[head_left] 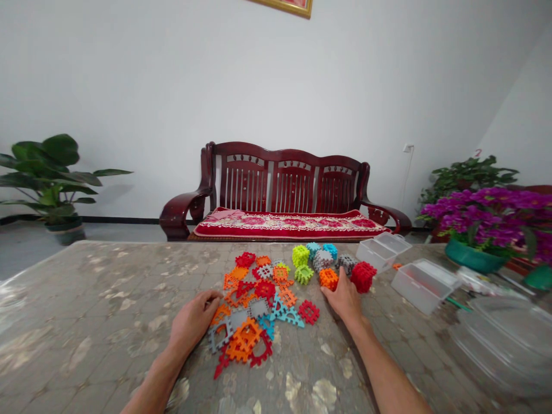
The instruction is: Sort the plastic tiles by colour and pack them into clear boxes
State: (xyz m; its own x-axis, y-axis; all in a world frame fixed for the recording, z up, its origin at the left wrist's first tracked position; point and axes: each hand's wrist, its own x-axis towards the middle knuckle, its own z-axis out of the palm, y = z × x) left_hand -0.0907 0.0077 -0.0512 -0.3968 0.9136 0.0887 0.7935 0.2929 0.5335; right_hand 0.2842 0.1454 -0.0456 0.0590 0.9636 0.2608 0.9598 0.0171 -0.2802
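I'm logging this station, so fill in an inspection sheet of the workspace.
Surface: patterned tabletop.
Job's things: loose toothed pieces heaped together; built-up blocks to their right.
Clutter: clear plastic boxes and purple flowers at the right.
Left hand: curled beside the loose pieces; grip unclear.
Right hand: at the orange block; grip unclear.
Cables: white cord below the wall outlet.
Surroundings: wooden bench, potted plant at left.

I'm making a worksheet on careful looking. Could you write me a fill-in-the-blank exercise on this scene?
1. The loose flat pieces lie closest to the ____ grip.
2. The rightmost large toothed block is ____ in colour.
3. In this view, the purple flowers stand to the ____ of the wooden bench.

Missing words: left; red; right.
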